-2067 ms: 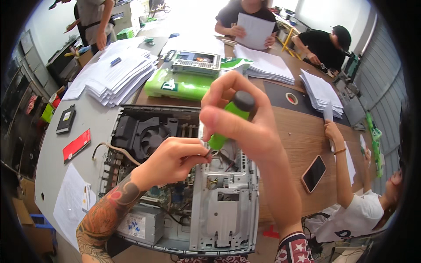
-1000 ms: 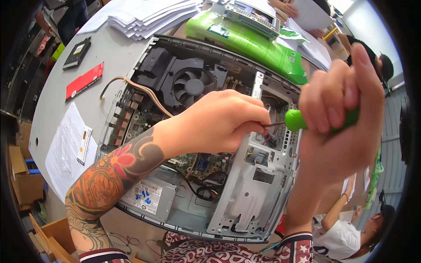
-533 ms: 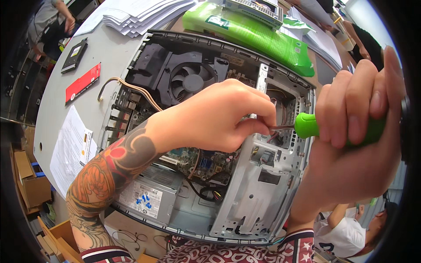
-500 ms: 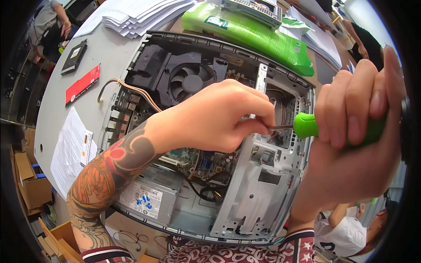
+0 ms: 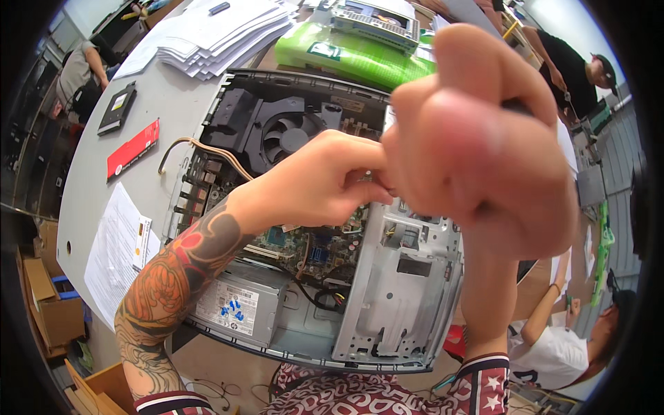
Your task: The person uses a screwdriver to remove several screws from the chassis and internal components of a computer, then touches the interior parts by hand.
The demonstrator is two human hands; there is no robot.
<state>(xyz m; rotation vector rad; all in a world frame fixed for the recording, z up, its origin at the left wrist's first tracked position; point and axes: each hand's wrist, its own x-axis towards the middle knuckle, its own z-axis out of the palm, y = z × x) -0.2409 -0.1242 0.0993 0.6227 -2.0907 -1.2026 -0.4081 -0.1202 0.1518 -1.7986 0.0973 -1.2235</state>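
An opened desktop computer case (image 5: 325,361) lies on the table, its black fan (image 5: 287,138), circuit board (image 5: 318,252) and silver power supply (image 5: 238,308) exposed. Over the board, my left hand (image 5: 332,180) pinches thumb and index finger together beside the metal drive bracket (image 5: 398,297). My right hand (image 5: 484,152) is a closed fist close to the camera, above the bracket's far end. The green-handled screwdriver, seen in both hands' grip half a second ago, is hidden by the right fist. Brown and white wires (image 5: 221,149) loop over the case's left edge.
Left of the case lie a red packet (image 5: 133,150), a black drive-like part (image 5: 117,107) and printed sheets (image 5: 114,259). Paper stacks (image 5: 214,34), a green plastic package (image 5: 332,52) and a metal drive unit (image 5: 377,28) sit behind. Other people stand or sit around.
My right fist has turned and come nearer the camera, covering the screwdriver's green handle. The view has shifted, so the case sits further left. My left hand keeps its pinch.
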